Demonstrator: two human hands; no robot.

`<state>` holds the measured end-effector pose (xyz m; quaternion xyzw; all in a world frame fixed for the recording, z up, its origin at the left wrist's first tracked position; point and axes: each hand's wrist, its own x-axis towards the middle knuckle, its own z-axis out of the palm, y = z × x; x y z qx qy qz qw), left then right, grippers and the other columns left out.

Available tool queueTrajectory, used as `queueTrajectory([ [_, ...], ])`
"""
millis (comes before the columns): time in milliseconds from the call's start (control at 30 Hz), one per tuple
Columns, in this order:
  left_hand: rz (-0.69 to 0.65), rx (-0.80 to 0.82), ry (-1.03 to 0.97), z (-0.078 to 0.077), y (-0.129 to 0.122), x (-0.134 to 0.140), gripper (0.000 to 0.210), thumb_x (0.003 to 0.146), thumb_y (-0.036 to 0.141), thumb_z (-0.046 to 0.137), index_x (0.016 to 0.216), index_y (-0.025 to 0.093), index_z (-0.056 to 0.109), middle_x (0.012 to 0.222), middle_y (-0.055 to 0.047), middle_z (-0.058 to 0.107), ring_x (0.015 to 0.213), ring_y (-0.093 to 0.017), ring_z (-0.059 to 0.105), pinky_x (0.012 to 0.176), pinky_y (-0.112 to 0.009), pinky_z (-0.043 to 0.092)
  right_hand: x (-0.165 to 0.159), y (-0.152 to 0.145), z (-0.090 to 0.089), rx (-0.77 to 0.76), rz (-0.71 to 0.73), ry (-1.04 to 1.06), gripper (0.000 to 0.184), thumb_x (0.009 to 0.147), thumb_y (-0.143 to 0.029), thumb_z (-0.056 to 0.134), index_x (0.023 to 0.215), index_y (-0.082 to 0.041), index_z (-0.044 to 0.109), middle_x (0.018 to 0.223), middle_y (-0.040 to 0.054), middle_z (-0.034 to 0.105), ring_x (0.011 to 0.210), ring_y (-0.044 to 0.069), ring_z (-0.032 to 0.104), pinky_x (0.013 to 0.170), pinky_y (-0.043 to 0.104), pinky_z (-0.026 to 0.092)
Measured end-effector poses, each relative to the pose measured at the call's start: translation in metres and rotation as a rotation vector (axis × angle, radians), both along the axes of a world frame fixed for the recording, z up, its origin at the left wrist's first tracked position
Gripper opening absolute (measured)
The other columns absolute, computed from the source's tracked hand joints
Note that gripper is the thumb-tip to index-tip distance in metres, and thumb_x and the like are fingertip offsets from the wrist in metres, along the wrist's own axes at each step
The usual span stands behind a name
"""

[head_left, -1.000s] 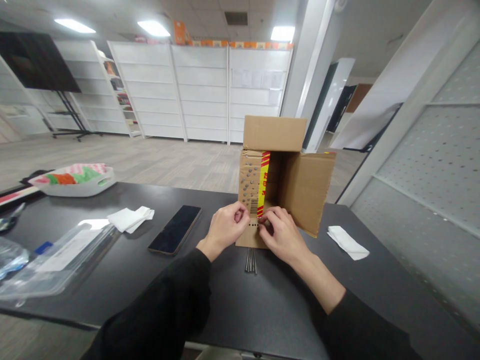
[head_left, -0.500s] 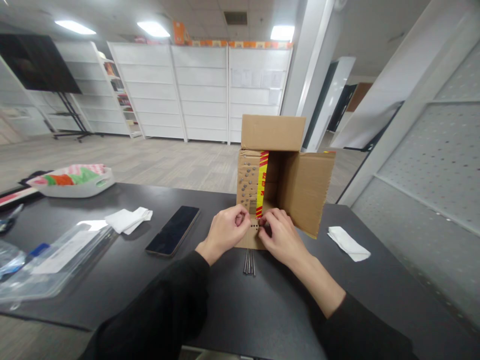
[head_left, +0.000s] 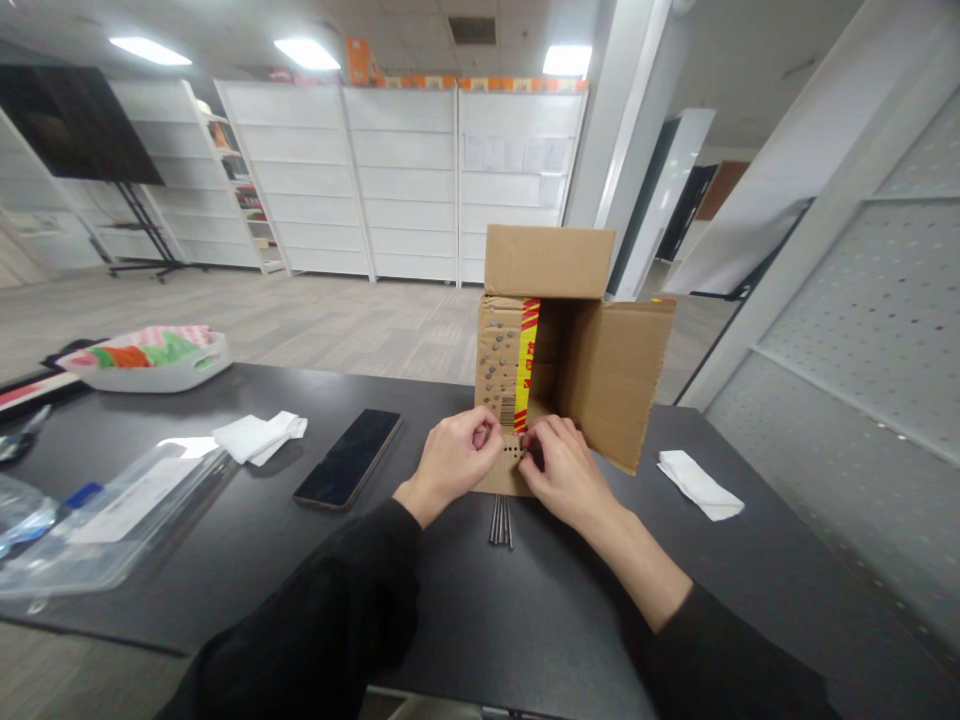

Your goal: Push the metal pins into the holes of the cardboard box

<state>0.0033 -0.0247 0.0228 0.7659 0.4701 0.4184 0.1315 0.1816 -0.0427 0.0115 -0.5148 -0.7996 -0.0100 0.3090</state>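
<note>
A cardboard box (head_left: 577, 350) stands on the dark table, its front opening partly uncovered and its flaps spread. Round grey nail heads dot its left front flap (head_left: 489, 350), beside a strip of yellow and red tape (head_left: 529, 365). Lower down, small dark holes show in the cardboard between my hands. My left hand (head_left: 457, 455) is closed in a pinch at the flap's lower left; its fingertips hide what they hold, if anything. Curled against the cardboard just right of the holes is my right hand (head_left: 562, 465), its fingertips partly hidden. Several long nails (head_left: 501, 523) lie in front of the box.
Left of my hands lie a phone (head_left: 349, 458), white tissues (head_left: 259, 437) and a clear plastic case (head_left: 135, 520). A white basket with colourful cloth (head_left: 202, 372) sits at the back left. Another folded tissue (head_left: 699, 485) lies right of the box, near a perforated partition (head_left: 862, 330).
The whole view has shifted very slightly. Both hands keep practically the same pose at the box, and the nails lie as before.
</note>
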Motion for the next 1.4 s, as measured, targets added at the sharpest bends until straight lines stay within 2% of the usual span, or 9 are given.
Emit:
queueTrajectory([
  [1400, -0.008, 0.0, -0.002, -0.0021, 0.0005, 0.0003, 0.016, 0.084, 0.026, 0.05, 0.072, 0.018, 0.057, 0.056, 0.005, 0.046, 0.052, -0.008, 0.042, 0.054, -0.021, 0.032, -0.0004, 0.0015, -0.0041, 0.002, 0.016, 0.056, 0.01, 0.076, -0.014, 0.046, 0.083, -0.021, 0.048, 0.089, 0.0079, 0.057, 0.087, 0.025, 0.048, 0.076, 0.037, 0.037],
])
